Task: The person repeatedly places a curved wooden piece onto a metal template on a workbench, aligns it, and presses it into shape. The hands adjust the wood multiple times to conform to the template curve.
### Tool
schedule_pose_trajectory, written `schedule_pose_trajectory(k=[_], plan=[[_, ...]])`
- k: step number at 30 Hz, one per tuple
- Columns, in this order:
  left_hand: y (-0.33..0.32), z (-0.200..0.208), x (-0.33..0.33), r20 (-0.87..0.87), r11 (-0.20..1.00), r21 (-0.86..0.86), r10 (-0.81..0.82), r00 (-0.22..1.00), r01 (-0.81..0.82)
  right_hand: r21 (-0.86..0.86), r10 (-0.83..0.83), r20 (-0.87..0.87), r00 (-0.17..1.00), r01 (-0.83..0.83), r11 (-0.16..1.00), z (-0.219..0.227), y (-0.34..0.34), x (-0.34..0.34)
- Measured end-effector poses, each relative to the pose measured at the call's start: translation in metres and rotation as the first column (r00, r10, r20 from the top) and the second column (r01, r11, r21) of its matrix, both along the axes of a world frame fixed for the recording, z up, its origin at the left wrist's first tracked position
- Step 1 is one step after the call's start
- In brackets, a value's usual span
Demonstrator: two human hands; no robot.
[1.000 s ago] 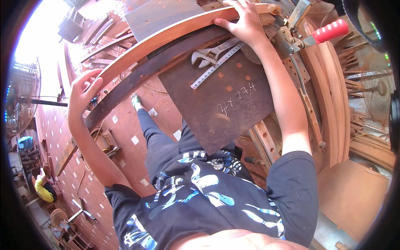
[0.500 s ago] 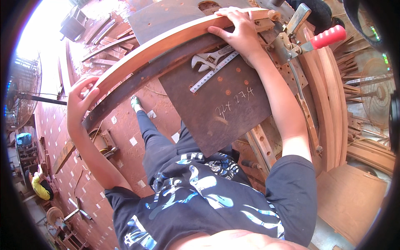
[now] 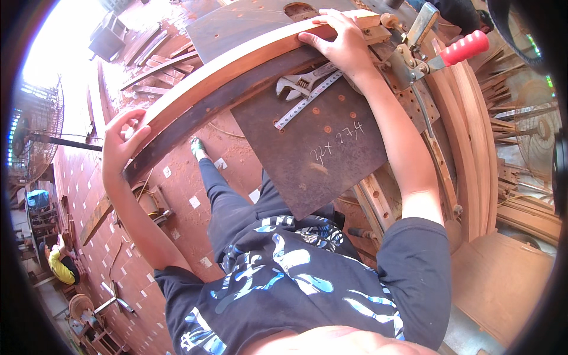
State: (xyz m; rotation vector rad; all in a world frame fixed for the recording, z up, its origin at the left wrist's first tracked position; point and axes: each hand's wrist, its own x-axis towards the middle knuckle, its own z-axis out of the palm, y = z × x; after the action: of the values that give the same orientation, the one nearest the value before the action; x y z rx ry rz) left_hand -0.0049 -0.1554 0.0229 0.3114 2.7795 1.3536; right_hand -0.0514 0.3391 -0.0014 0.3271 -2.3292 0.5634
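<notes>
A long, curved, light-brown wooden strip (image 3: 236,64) lies across the far side of the bench. My left hand (image 3: 123,145) grips its left end, with thumb and fingers bent around it. Near the right end, my right hand (image 3: 346,47) holds the strip, thumb on the near side and fingers over the top. Along the strip's near side runs a dark curved bar (image 3: 198,117). Closer to me, an adjustable wrench (image 3: 300,84) and a white measuring rule (image 3: 307,102) rest on a dark plate (image 3: 302,177) with chalk marks.
A toggle clamp with a red handle (image 3: 464,50) stands beside the strip's right end. Curved boards (image 3: 473,154) are stacked at the right. Fans (image 3: 38,127) and wood offcuts (image 3: 163,71) are around. A person in yellow (image 3: 62,266) is at the far left, another at the top right.
The whole view has shifted slightly. My left thumb and fingers have moved a little at the strip's end; my right hand keeps nearly the same hold.
</notes>
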Motion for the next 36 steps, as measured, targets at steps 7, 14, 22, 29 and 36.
schedule_pose_trajectory(k=[7,14,22,29,36], plan=[[-0.005,-0.01,-0.006,-0.122,0.996,-0.067,-0.068,0.99,0.06,0.02,-0.03,-0.01,1.0,0.03,0.999,0.0,-0.001,0.002],[-0.009,-0.014,-0.008,-0.159,0.993,-0.026,-0.121,0.98,0.118,-0.036,0.012,0.125,0.992,-0.007,0.999,0.01,-0.004,0.006],[-0.002,-0.005,-0.004,-0.171,0.988,-0.125,-0.114,0.979,0.093,0.145,-0.115,0.234,0.965,0.083,0.986,0.012,-0.002,0.002],[0.001,-0.003,-0.002,-0.223,0.983,-0.155,-0.127,0.967,0.094,0.161,-0.071,0.244,0.967,0.032,0.987,0.011,0.002,-0.004],[0.001,0.0,-0.004,-0.265,0.967,-0.22,-0.188,0.946,0.13,0.227,-0.076,0.261,0.962,0.016,0.974,0.011,0.003,-0.008]])
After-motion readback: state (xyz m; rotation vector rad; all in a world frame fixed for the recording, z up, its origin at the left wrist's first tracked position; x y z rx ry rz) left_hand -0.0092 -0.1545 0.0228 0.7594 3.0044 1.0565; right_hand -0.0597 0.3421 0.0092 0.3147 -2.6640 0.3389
